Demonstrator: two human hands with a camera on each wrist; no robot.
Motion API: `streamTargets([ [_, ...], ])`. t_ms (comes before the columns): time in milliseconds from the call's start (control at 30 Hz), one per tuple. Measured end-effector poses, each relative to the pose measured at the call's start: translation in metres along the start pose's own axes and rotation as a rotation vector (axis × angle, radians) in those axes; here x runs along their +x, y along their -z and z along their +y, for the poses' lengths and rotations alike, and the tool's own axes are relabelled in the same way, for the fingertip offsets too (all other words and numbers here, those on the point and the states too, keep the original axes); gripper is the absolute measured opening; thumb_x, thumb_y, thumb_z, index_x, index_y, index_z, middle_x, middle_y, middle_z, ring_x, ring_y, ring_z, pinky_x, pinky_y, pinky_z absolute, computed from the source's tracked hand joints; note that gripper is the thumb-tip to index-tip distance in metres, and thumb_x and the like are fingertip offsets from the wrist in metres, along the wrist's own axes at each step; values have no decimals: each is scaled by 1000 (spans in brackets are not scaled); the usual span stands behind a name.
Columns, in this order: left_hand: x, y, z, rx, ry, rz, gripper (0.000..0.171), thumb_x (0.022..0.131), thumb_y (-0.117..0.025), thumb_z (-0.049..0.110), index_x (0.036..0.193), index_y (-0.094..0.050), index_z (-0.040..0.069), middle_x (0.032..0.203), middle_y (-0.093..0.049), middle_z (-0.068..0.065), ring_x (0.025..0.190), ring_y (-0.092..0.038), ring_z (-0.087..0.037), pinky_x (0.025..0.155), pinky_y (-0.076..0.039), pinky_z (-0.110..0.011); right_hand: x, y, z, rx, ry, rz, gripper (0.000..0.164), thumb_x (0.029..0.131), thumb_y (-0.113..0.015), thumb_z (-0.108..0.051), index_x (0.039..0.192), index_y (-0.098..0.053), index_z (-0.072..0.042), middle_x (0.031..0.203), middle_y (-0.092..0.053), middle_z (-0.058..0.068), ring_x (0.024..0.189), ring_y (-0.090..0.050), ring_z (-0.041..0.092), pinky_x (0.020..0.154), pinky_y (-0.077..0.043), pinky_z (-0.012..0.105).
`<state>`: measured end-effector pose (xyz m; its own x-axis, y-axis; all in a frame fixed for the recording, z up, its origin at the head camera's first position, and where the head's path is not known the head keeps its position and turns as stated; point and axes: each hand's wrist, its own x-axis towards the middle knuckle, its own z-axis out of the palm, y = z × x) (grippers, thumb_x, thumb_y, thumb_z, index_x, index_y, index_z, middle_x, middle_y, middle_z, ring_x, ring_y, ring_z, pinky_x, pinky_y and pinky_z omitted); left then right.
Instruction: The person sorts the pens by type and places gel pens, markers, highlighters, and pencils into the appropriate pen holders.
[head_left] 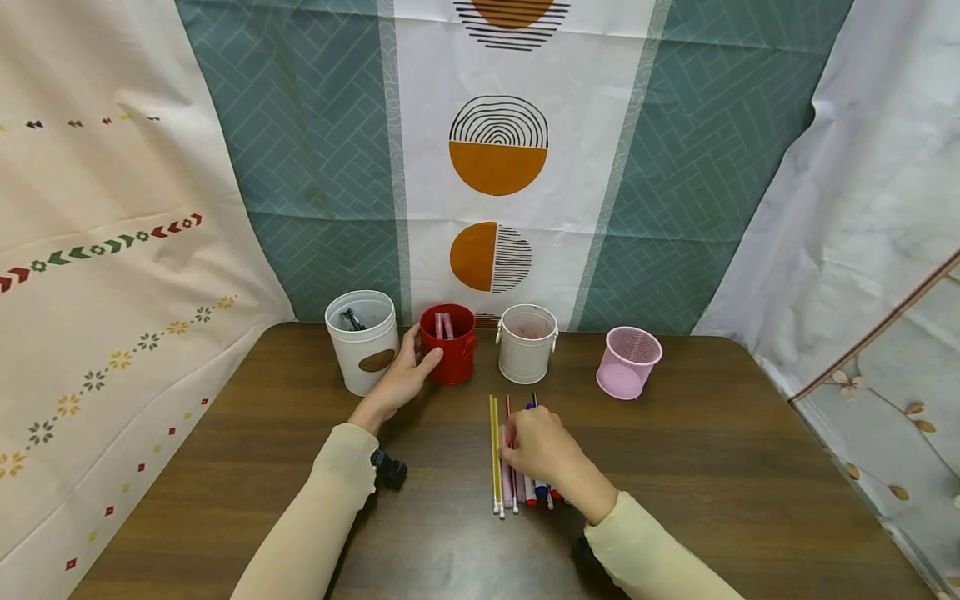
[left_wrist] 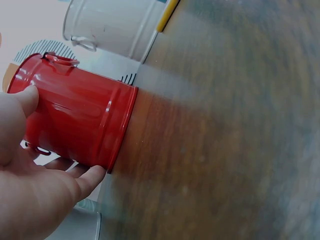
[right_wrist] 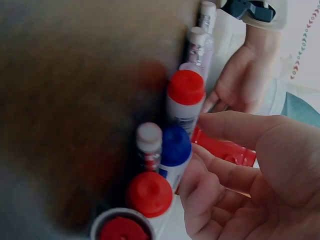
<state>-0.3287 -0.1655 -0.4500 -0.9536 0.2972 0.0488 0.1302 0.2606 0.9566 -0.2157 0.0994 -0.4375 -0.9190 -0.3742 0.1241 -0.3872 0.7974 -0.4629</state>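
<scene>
Red pail [head_left: 457, 360], glossy, upright; two pink pens [head_left: 444, 326] standing inside. At its 5 o'clock, yellow pencils [head_left: 493, 450], loose pink pens [head_left: 506, 483], capped markers [head_left: 541, 490] lie side by side, lengthwise 12 to 6.

Pen/pencil row [head_left: 506, 482] on tbl [head_left: 712, 450]; from it: bin [head_left: 348, 354] 10 o'clk, pail [head_left: 453, 362] (2 markers [head_left: 447, 326] in) 11, pot [head_left: 525, 358] 12, cup [head_left: 624, 375] 2.

Near the left hand [head_left: 405, 375] are two white pots [head_left: 527, 362] and one red pot [head_left: 453, 367] with two pink sticks [head_left: 448, 325] inside; past the right hand [head_left: 546, 450] is one pink pot [head_left: 624, 377]. Two yellow pencils [head_left: 493, 454] lie left of that hand, which hides too many pens [head_left: 541, 491] to count.
</scene>
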Motion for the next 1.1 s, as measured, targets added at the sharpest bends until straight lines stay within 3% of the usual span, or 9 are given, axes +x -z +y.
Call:
streamTargets([
  [133, -10, 0, 19, -13, 14, -14, 80, 112, -53, 21, 168, 1, 2, 173, -12, -28, 161, -14, -47, 128, -21, -59, 2, -4, 1, -63, 26, 31, 33, 85, -82, -11, 65, -56, -15, 60, -51, -5, 54, -49, 11, 46, -41, 23],
  [433, -10, 0, 18, -19, 13, -13, 81, 112, -54, 22, 168, 1, 3, 173, -12, -28, 161, -15, -46, 129, -21, -58, 6, -6, -7, -111, -11, -9, 42, 84, -79, -13, 57, -47, -15, 52, -37, -7, 48, -40, 12, 43, -31, 26],
  [567, -8, 0, 17, -12, 10, -16, 80, 112, -53, 21, 168, 2, 2, 173, -12, -28, 160, -15, -46, 129, -21, -59, 7, -7, -8, -110, -46, -39, 43, 86, -76, -14, 55, -46, -16, 51, -35, -7, 46, -40, 12, 42, -33, 25],
  [833, 9, 0, -15, -8, 1, 13, 83, 112, -53, 28, 169, 4, 9, 175, -10, -24, 162, -13, -44, 129, -19, -58, 10, -11, -3, -94, -40, -25, 41, 86, -73, -18, 55, -46, -17, 54, -37, -5, 47, -43, 14, 42, -40, 29],
  [1000, 10, -2, -19, 21, -19, 34, 82, 112, -53, 32, 170, 2, 11, 174, -13, -22, 161, -16, -42, 129, -21, -58, 12, -5, -5, -96, -98, -55, 44, 84, -77, -19, 52, -48, -13, 58, -45, 1, 57, -50, 20, 49, -46, 33],
  [1100, 9, -2, -18, 24, -23, 41, 83, 112, -54, 34, 170, 1, 11, 174, -15, -22, 161, -16, -42, 129, -22, -58, 13, -3, -4, -112, -101, -49, 46, 82, -79, -21, 50, -47, -14, 59, -46, 1, 62, -50, 20, 51, -43, 33],
])
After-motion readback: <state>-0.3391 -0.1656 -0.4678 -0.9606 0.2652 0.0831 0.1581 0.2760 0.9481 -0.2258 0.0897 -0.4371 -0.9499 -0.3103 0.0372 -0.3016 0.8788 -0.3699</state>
